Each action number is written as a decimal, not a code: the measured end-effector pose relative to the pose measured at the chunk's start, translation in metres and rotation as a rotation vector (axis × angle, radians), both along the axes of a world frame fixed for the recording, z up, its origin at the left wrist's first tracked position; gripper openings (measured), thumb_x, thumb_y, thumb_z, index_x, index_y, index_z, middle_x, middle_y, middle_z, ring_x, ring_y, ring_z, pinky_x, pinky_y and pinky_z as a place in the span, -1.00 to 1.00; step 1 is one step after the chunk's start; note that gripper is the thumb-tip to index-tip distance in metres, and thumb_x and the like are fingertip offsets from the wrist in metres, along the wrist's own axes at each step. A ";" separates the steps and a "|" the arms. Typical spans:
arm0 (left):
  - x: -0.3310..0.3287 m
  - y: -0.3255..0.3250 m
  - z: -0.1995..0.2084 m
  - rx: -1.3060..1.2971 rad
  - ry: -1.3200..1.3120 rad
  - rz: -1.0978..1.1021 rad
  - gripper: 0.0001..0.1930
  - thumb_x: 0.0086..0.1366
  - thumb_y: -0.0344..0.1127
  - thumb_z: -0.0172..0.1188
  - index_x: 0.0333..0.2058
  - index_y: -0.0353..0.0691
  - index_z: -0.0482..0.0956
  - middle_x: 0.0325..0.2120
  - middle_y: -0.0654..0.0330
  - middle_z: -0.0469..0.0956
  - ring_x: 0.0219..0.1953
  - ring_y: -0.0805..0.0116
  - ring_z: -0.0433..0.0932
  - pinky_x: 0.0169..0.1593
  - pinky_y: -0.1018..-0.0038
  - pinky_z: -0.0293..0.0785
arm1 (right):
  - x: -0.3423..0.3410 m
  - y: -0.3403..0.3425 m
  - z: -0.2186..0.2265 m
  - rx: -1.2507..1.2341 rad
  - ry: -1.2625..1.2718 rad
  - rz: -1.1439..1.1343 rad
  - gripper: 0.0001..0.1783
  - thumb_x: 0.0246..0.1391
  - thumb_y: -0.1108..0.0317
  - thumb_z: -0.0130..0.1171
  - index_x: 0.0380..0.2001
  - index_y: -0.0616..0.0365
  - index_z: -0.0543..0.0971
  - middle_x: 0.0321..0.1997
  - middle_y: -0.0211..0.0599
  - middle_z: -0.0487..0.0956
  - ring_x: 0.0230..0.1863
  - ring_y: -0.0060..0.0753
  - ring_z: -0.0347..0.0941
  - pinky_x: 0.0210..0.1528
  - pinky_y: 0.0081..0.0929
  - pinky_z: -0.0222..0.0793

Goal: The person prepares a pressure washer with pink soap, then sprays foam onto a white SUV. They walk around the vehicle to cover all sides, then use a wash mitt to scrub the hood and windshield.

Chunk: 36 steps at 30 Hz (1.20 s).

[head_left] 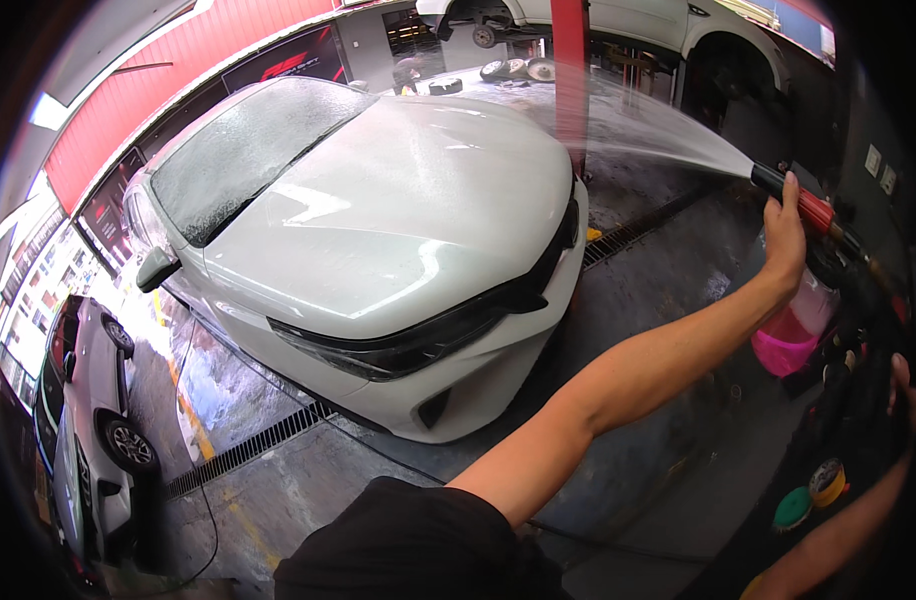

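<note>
My left arm reaches across to the right, and my left hand (pixel 786 235) is closed around a black and red spray nozzle (pixel 816 208). A fan of water (pixel 678 130) shoots from its tip toward the left, over the far front side of a white car (pixel 398 200). Droplets coat the car's windshield (pixel 258 150), and its hood looks wet. At the far right edge shows part of my right hand (pixel 906 385), its forearm rising from the lower right corner. Shadow and the picture's rim hide most of its fingers, so its grip cannot be made out.
Below the nozzle sits a container with bright pink contents (pixel 783 340). Green and yellow round pads (pixel 808 500) lie at lower right. A red post (pixel 570 80) stands beyond the hood, near a raised white vehicle (pixel 638 25). A drain grate (pixel 248 450) crosses the floor; another car (pixel 88 430) is at left.
</note>
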State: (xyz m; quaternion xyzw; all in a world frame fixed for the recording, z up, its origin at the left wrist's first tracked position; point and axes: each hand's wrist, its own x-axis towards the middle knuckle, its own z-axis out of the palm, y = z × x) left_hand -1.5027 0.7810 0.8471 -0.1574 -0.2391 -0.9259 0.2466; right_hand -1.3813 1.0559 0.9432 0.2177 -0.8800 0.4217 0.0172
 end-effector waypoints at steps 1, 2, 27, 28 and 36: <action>-0.005 -0.005 -0.005 -0.116 -0.137 0.022 -0.54 0.48 0.19 -0.01 -0.32 -0.13 0.43 -0.49 0.29 0.51 -0.45 0.47 0.51 -0.29 0.50 0.42 | -0.004 0.005 -0.012 -0.062 0.100 -0.065 -0.72 0.12 0.37 0.39 -0.55 0.31 0.55 -0.56 -0.27 0.57 -0.58 -0.46 0.46 -0.45 -0.50 0.36; -0.008 -0.007 -0.011 -0.122 -0.116 0.016 -0.54 0.48 0.19 -0.02 -0.33 -0.12 0.43 -0.48 0.30 0.51 -0.46 0.49 0.51 -0.34 0.51 0.41 | -0.009 0.008 -0.029 -0.122 0.202 -0.131 -0.73 0.10 0.36 0.40 -0.54 0.29 0.57 -0.55 -0.28 0.58 -0.57 -0.46 0.47 -0.44 -0.50 0.36; -0.010 -0.058 -0.126 0.138 -0.324 -0.332 -0.59 0.43 0.16 -0.10 -0.24 -0.10 0.35 -0.43 0.09 0.52 -0.29 0.06 0.60 -0.03 0.12 0.52 | 0.044 -0.116 -0.083 0.008 0.056 -0.272 -0.58 0.07 0.35 0.40 -0.10 0.24 0.44 -0.52 -0.43 0.48 -0.64 -0.65 0.38 -0.64 -0.59 0.27; -0.013 -0.063 -0.126 0.171 -0.277 -0.330 -0.60 0.43 0.15 -0.09 -0.26 -0.11 0.36 -0.44 0.09 0.51 -0.33 0.08 0.59 -0.05 0.14 0.52 | 0.042 -0.125 -0.083 0.073 0.074 -0.329 -0.58 0.07 0.35 0.40 -0.10 0.25 0.44 -0.52 -0.42 0.49 -0.64 -0.65 0.38 -0.64 -0.59 0.27; -0.067 -0.126 -0.138 -0.075 -0.251 -0.254 -0.60 0.41 0.07 -0.13 -0.22 -0.19 0.42 -0.34 0.01 0.59 -0.25 0.01 0.62 0.07 0.08 0.45 | 0.064 -0.194 -0.111 -0.002 0.135 -0.335 -0.63 0.04 0.43 0.36 -0.07 0.32 0.57 -0.48 -0.28 0.60 -0.66 -0.52 0.41 -0.57 -0.43 0.34</action>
